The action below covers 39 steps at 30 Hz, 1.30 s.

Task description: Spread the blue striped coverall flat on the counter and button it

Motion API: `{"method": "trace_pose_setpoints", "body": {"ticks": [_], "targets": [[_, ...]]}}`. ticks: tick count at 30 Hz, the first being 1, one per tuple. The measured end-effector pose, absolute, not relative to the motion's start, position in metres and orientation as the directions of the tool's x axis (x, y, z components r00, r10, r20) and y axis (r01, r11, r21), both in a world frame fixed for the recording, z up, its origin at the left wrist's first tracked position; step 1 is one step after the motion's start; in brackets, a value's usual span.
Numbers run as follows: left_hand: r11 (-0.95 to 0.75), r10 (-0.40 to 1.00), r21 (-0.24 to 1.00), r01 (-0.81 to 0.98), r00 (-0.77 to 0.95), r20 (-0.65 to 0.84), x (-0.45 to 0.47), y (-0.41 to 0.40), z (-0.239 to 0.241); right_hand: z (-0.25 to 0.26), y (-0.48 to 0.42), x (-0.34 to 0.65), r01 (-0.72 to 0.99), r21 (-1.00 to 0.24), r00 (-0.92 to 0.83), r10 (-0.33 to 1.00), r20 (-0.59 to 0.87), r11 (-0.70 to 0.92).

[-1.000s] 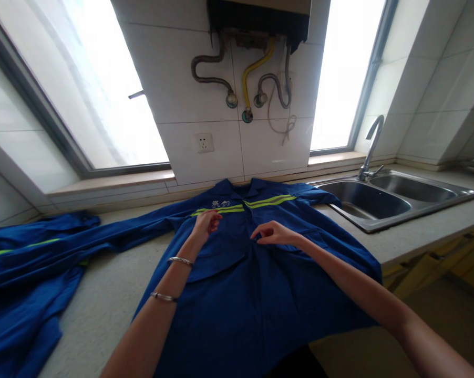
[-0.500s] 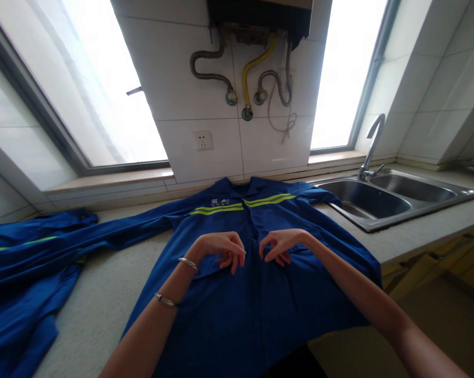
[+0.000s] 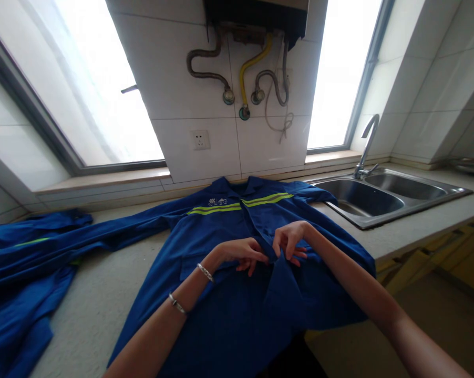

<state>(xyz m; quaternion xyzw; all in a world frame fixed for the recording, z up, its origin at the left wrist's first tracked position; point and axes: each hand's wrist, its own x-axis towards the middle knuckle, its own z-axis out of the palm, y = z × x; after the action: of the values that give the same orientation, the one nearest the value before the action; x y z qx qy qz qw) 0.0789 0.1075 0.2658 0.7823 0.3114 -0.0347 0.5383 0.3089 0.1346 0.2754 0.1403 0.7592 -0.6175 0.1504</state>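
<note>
A blue work jacket with a yellow-green and grey stripe across the chest lies front up, collar toward the wall. My right hand pinches the edge of its front opening and holds a flap of cloth raised. Right beside it, my left hand, with two silver bracelets on that arm, has its fingertips closed at the same front edge; the cloth between them is partly hidden. The jacket's lower hem hangs over the counter's near edge.
Another blue garment lies at the left, under the jacket's outstretched sleeve. A steel double sink with a tap is set into the counter at the right. Hoses hang below a wall unit.
Both hands have moved to the right across the jacket front. The right hand has taken hold of the front edge and lifted it; the left hand has come up to the same edge.
</note>
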Motion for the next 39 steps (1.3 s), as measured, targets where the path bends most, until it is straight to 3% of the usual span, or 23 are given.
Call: {"method": "trace_pose_setpoints", "body": {"ticks": [4,8,10,12,14,18,25,27,32,36,39], "targets": [[-0.150,0.542,0.919,0.365,0.808,-0.232,0.090,0.106,0.258,0.274,0.143,0.322,0.247,-0.960,-0.968,-0.015,-0.251,0.134],[-0.101,0.669,0.992,0.069,0.743,0.017,0.091,0.106,0.260,0.281,0.142,0.339,0.112,-0.989,-0.982,0.166,-0.094,0.100],[-0.150,0.677,0.986,0.076,0.735,0.046,0.086,0.106,0.267,0.284,0.140,0.345,0.128,-0.984,-0.956,0.281,-0.088,0.126],[-0.203,0.609,0.954,0.219,0.791,-0.052,0.079,0.105,0.274,0.286,0.138,0.346,0.212,-0.962,-0.920,0.368,-0.137,0.170],[-0.223,0.454,0.888,0.402,0.849,-0.270,0.074,0.102,0.280,0.287,0.136,0.344,0.327,-0.918,-0.882,0.421,-0.213,0.222],[-0.233,0.134,0.706,0.669,0.741,-0.658,0.077,0.098,0.282,0.289,0.132,0.334,0.546,-0.782,-0.796,0.475,-0.374,0.300],[-0.256,0.213,0.620,0.741,0.669,-0.712,0.084,0.095,0.276,0.286,0.108,0.312,0.771,-0.536,-0.624,0.577,-0.527,0.344],[-0.234,0.297,0.628,0.742,0.670,-0.681,0.083,0.097,0.273,0.279,0.097,0.310,0.775,-0.520,-0.614,0.627,-0.480,0.360],[-0.176,0.511,0.640,0.748,0.625,-0.590,0.079,0.106,0.266,0.261,0.089,0.320,0.626,-0.647,-0.726,0.629,-0.280,0.435],[-0.258,0.578,0.563,0.786,0.592,-0.562,0.084,0.104,0.267,0.254,0.100,0.331,0.512,-0.580,-0.776,0.631,0.005,0.634],[-0.361,0.614,0.482,0.799,0.592,-0.522,0.088,0.103,0.267,0.249,0.109,0.333,0.464,-0.546,-0.772,0.621,0.138,0.698]]}}
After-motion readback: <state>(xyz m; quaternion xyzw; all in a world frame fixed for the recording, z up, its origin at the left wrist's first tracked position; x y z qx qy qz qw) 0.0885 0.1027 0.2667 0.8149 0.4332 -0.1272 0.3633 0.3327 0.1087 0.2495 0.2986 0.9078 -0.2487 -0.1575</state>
